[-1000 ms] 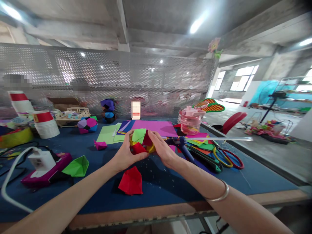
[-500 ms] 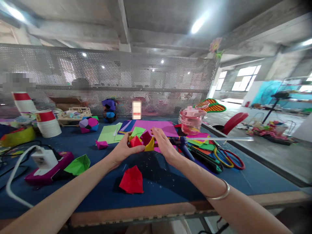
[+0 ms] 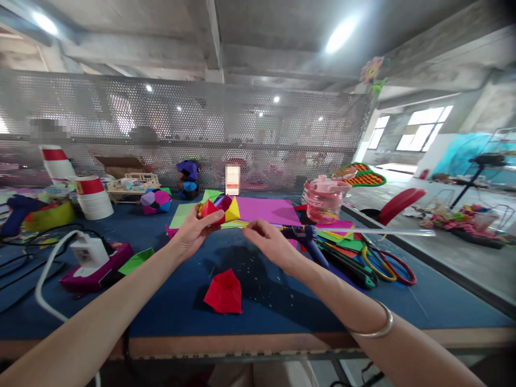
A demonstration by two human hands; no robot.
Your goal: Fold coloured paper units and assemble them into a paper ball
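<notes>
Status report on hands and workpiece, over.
Left hand holding multicoloured folded-paper piece. Right hand off it, fingers curled. Red folded paper on table, nearer the camera.

A perforated metal partition [image 3: 250, 123] stands along the far edge of the worktop [image 3: 177, 306], which has a blue surface and a wood-toned front edge. Above the partition, a concrete ceiling [image 3: 266, 32] with beams carries bright lamps (one elongated in glare). To the right of the partition are windows [image 3: 424, 129], a white-and-turquoise wall, a grey floor [image 3: 443, 247] and a red chair [image 3: 403, 205].
</notes>
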